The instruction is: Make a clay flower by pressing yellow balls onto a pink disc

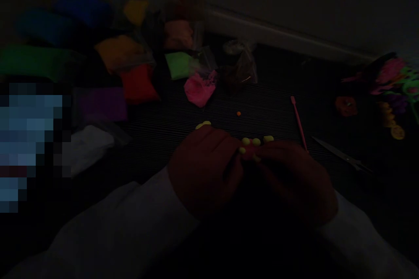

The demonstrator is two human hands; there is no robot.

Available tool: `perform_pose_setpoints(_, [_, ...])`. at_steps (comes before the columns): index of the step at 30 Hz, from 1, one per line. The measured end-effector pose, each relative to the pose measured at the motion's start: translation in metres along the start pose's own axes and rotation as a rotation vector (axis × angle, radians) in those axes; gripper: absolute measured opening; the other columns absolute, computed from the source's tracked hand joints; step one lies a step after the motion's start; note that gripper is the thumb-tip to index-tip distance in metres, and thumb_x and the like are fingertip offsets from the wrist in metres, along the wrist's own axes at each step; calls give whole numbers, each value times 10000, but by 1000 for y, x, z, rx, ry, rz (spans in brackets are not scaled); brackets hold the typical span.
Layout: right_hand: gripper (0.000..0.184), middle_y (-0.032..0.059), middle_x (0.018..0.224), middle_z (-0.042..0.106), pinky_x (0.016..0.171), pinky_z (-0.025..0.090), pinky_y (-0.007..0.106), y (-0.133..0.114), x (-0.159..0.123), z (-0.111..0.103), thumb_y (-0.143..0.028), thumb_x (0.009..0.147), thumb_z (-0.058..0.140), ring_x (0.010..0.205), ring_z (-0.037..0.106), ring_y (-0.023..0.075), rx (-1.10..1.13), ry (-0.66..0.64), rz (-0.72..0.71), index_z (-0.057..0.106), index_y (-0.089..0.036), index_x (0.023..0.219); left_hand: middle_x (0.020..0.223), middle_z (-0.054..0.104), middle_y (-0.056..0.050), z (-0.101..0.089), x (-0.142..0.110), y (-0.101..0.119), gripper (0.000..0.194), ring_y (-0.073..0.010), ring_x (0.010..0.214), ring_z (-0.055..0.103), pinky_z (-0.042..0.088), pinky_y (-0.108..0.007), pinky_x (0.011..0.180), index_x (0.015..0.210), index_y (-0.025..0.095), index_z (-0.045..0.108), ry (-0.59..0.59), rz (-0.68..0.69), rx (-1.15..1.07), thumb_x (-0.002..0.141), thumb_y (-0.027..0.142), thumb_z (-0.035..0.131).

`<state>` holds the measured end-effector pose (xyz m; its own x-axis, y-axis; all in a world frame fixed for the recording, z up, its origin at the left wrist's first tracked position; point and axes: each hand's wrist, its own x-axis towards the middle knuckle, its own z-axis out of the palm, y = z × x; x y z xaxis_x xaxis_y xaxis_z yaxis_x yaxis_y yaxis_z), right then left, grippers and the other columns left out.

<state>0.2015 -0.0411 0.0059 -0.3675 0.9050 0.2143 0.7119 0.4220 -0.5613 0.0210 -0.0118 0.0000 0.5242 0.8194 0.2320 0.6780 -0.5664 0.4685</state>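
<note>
The view is very dark. Between my hands is a small pink clay piece [250, 151] with several yellow-green clay blobs around its edge. My left hand [207, 168] has its fingers closed at the piece's left side. From the right, the fingertips of my right hand [297, 178] pinch at its lower right blob. Another yellow-green clay lump [269, 138] shows just above my right fingers. Flattened yellow clay bits [203, 125] lie beyond my left knuckles. A tiny orange ball [238, 113] rests on the dark table farther off.
Bags of coloured clay, including a red one [139, 85], a purple one [103, 103] and a white one [90, 146], spread across the left. A pink stick tool [298, 122] and scissors [342, 154] lie at right, near a red lump [346, 106] and colourful shapes [393, 83].
</note>
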Motion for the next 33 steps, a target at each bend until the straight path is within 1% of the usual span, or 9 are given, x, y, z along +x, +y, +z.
perform_pose_setpoints(4, [254, 39, 923, 630, 770, 496, 245, -1, 1, 2, -139, 722, 571, 876, 575, 114, -25, -1, -28, 572, -176, 974, 782, 609, -38, 1, 0, -1, 148, -165, 759, 532, 430, -351, 747, 819, 146, 578, 1, 18, 8, 749, 229, 477])
perform_pose_setpoints(9, [267, 29, 886, 629, 708, 495, 253, 1, 0, 4, -161, 731, 564, 816, 575, 117, -58, -18, -20, 574, -201, 995, 776, 608, -36, 2, -1, -2, 141, -163, 756, 532, 431, -349, 746, 811, 146, 575, 8, 29, 14, 750, 232, 482])
perform_pose_setpoints(13, [245, 31, 850, 631, 676, 491, 265, 2, 1, 4, -170, 735, 561, 788, 572, 125, -75, -15, -14, 583, -208, 976, 776, 605, -36, 2, -1, -2, 141, -162, 753, 529, 425, -351, 751, 816, 151, 573, 0, 38, 17, 756, 233, 476])
perform_pose_setpoints(27, [230, 27, 846, 635, 695, 474, 266, 3, 2, 4, -169, 722, 578, 793, 564, 121, -74, -16, -30, 594, -197, 949, 755, 600, -32, 2, 0, -1, 139, -164, 739, 529, 435, -342, 718, 801, 151, 579, 2, 24, 13, 756, 234, 478])
perform_pose_setpoints(33, [235, 22, 842, 631, 693, 471, 267, 3, 1, 5, -168, 721, 575, 797, 560, 124, -83, -29, -34, 588, -203, 953, 762, 601, -34, 2, 0, -1, 140, -161, 745, 527, 428, -345, 736, 789, 152, 578, -2, 26, 34, 761, 236, 470])
